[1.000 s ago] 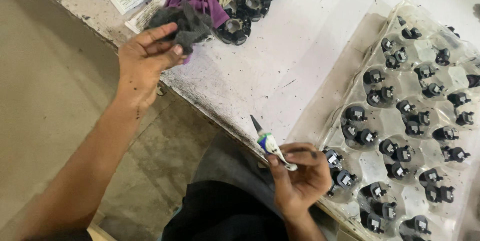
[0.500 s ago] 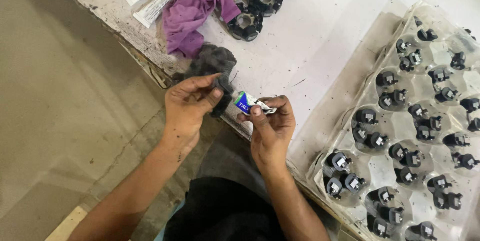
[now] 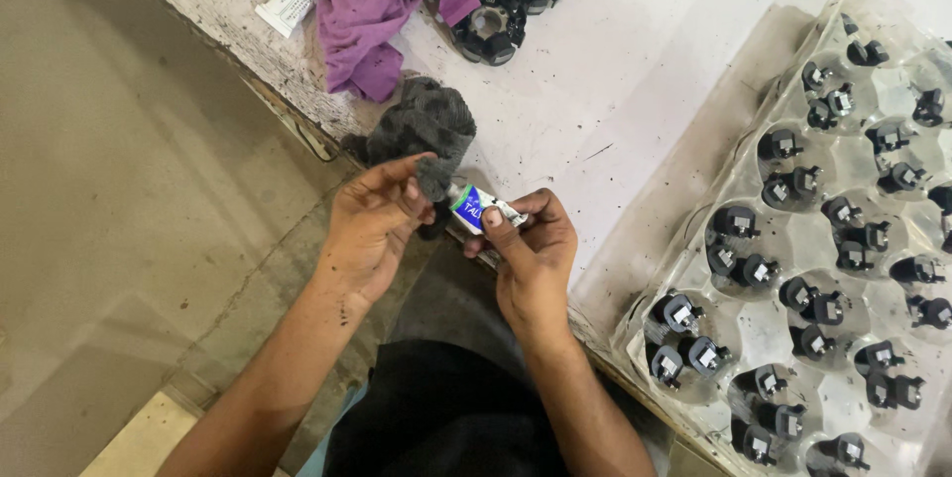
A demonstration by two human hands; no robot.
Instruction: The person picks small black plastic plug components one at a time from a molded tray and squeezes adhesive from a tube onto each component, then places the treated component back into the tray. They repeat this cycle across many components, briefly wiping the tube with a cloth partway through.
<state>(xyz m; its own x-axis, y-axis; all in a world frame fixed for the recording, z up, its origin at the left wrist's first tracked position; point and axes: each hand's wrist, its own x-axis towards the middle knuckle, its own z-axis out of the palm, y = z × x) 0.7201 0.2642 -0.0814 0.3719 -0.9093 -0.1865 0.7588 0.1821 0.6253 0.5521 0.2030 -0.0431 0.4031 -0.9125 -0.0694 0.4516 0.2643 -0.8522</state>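
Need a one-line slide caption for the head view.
Left hand presses a dark grey rag to a small tube held by the right hand.

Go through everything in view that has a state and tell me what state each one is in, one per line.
Small tube: held at both ends, flattened and crumpled.
Dark grey cloth: bunched, pressed to the tube's tip.
Left hand: closed on the cloth.
Right hand: pinching the tube.
Purple cloth: crumpled on the table.
Clear plastic tray: pockets filled with black parts.
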